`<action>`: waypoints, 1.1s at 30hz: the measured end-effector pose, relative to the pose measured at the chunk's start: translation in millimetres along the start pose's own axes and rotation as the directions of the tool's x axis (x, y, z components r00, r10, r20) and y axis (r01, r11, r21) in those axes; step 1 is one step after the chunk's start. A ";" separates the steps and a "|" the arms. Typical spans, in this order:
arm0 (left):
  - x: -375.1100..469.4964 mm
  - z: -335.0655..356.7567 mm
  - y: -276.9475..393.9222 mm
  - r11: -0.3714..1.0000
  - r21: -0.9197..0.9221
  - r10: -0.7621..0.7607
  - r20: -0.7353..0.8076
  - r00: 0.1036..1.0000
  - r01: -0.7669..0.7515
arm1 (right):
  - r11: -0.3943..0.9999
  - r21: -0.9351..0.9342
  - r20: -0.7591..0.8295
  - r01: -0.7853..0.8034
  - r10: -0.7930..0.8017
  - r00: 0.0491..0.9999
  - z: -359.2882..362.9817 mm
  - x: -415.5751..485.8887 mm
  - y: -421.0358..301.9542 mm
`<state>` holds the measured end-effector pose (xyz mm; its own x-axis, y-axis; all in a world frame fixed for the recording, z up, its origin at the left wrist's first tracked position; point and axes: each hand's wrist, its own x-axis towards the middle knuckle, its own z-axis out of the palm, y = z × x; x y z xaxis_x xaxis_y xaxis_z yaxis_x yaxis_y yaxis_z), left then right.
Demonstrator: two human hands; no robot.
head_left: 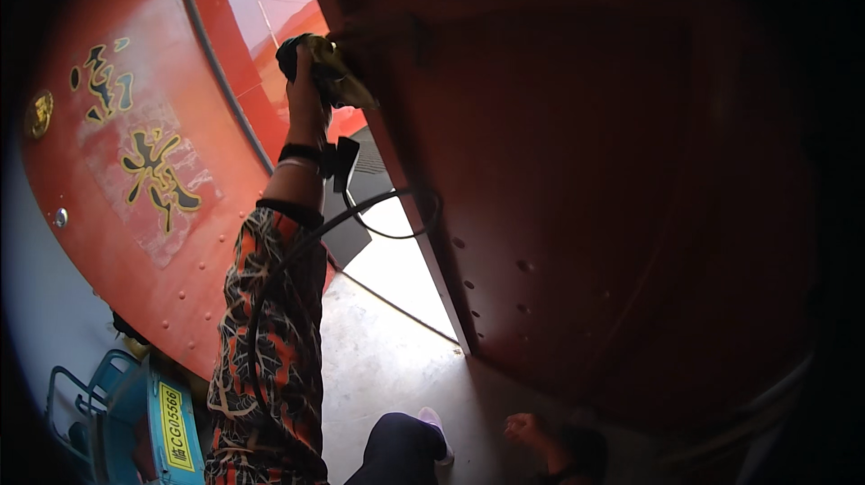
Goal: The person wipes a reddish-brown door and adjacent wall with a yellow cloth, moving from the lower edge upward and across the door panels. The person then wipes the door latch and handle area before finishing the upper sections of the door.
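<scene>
My left arm reaches up and away in a patterned sleeve. My left hand (307,72) grips a dark and yellowish cloth (338,79) at the edge of a dark red metal door leaf (540,181). A black cable loops from a device strapped at my left wrist. My right hand (526,428) hangs low near the bottom of the view, in shade, its fingers curled; nothing shows in it. To the left stands another red door leaf (223,241) with black and gold characters, rivets and a round brass fitting (40,113).
A blue vehicle (118,438) with a metal rail and a yellow plate stands at the lower left. Between the door leaves, bright light falls on the concrete floor (378,329). My knee and a light shoe show at the bottom.
</scene>
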<state>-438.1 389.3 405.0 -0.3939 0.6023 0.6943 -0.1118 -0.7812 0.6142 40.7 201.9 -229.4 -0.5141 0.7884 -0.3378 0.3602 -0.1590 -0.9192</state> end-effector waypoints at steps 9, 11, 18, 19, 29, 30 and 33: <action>-11.4 -10.8 -59.1 0.995 0.093 -0.028 0.012 1.000 0.027 | 0.982 -0.171 -0.124 -0.077 0.056 0.991 -19.7 -16.2 14.8; -22.2 -17.8 -68.4 0.993 0.117 -0.002 -0.027 1.000 0.005 | 0.962 -0.271 -0.135 -0.022 -0.015 0.991 -19.8 -20.3 12.7; -135.3 -66.4 -152.6 0.910 0.411 -0.001 -0.139 0.990 0.059 | 0.939 -0.343 -0.102 0.015 -0.053 0.993 -24.6 -34.8 -28.2; -157.4 -73.6 -171.6 0.929 0.352 -0.049 -0.187 0.981 0.113 | 0.938 -0.348 -0.101 0.006 -0.043 0.994 -25.0 -36.8 -34.6; -323.2 -126.9 -292.7 0.798 0.115 -0.499 -0.424 0.756 0.592 | 0.925 -0.377 -0.069 -0.048 0.024 0.997 -31.8 -47.6 -70.1; -324.8 -125.7 -292.2 0.816 0.088 -0.492 -0.412 0.767 0.571 | 0.922 -0.380 -0.068 -0.072 0.049 0.996 -31.9 -45.6 -70.5; -312.0 -115.9 -274.7 0.791 0.058 -0.525 -0.446 0.725 0.609 | 0.912 -0.408 -0.040 -0.054 0.041 0.998 -28.6 -39.1 -67.0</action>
<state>-390.2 396.9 -23.9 -0.6340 0.7733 0.0134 -0.2757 -0.2422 0.9302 59.0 198.7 -148.8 -0.4672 0.8044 -0.3670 0.6734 0.0547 -0.7373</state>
